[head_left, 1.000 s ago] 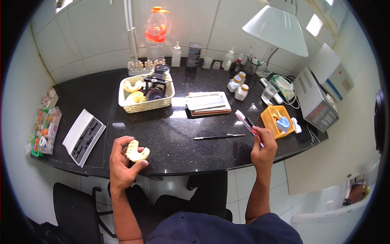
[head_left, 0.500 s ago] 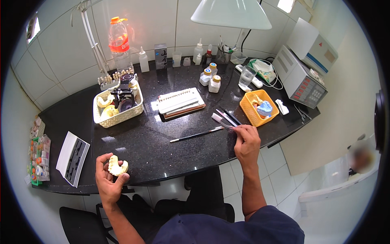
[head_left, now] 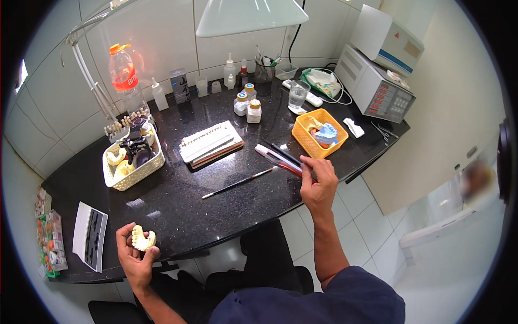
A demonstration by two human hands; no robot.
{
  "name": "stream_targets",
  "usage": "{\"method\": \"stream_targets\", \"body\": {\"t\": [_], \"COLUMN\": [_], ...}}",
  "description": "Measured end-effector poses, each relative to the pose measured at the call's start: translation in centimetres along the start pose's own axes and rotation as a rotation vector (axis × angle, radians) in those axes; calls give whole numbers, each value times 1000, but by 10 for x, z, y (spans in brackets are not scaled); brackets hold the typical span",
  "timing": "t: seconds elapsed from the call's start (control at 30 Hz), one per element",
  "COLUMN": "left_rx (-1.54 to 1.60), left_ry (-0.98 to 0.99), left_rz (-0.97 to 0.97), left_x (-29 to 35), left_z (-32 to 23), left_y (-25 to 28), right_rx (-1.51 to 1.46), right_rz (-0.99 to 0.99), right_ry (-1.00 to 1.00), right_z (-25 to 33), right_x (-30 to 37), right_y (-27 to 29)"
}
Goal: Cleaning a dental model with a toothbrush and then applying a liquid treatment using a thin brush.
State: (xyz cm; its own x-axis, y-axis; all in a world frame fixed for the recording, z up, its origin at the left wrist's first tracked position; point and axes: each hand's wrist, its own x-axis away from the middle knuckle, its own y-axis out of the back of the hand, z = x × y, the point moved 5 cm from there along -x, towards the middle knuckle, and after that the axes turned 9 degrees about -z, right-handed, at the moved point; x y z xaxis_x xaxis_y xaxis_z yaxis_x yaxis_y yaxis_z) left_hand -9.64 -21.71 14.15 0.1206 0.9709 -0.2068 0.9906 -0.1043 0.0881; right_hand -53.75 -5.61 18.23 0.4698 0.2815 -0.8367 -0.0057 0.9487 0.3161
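A cream-coloured plaster dental cast [head_left: 143, 239] rests in my left hand [head_left: 134, 262], held between thumb and fingers just above the table's front edge at the left. My right hand [head_left: 321, 186] is at the near end of a small bundle of slim pen-like tools [head_left: 278, 157], white, pink-red and black. Its thumb and forefinger are pinched there; which tool they grip is hidden. A thin brush [head_left: 237, 183] with a dark handle lies on the black tabletop left of the bundle. White shade-guide-like strips [head_left: 210, 141] are stacked farther back.
A yellow basket [head_left: 317, 153] holding a blue cast [head_left: 327, 134] stands beyond my right hand. At left are a cream basket [head_left: 144, 174] and an opened white case [head_left: 86, 237]. Small jars [head_left: 253, 112], a water glass [head_left: 298, 94] and a grey machine [head_left: 372, 81] stand behind.
The view has shifted, so the table contents appear farther left. My right hand's fingers have moved closer over the tool bundle's end. My left hand still holds the dental cast.
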Motion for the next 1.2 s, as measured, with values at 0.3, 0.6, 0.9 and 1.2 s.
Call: {"method": "stream_targets", "body": {"t": [0.3, 0.6, 0.9, 1.2], "left_rx": [27, -38, -45, -478], "left_ry": [63, 20, -56, -193], "left_rz": [-36, 29, -33, -154], "left_x": [2, 0, 0, -4], "left_z": [-5, -5, -5, -18], "left_y": [-2, -7, -5, -14], "right_rx": [-31, -100, 57, 77], "right_rz": [69, 105, 174, 338], "right_ry": [2, -78, -46, -133], "right_z": [-3, -2, -17, -24], "right_x": [3, 8, -1, -15], "right_y": [-4, -10, -13, -19]}}
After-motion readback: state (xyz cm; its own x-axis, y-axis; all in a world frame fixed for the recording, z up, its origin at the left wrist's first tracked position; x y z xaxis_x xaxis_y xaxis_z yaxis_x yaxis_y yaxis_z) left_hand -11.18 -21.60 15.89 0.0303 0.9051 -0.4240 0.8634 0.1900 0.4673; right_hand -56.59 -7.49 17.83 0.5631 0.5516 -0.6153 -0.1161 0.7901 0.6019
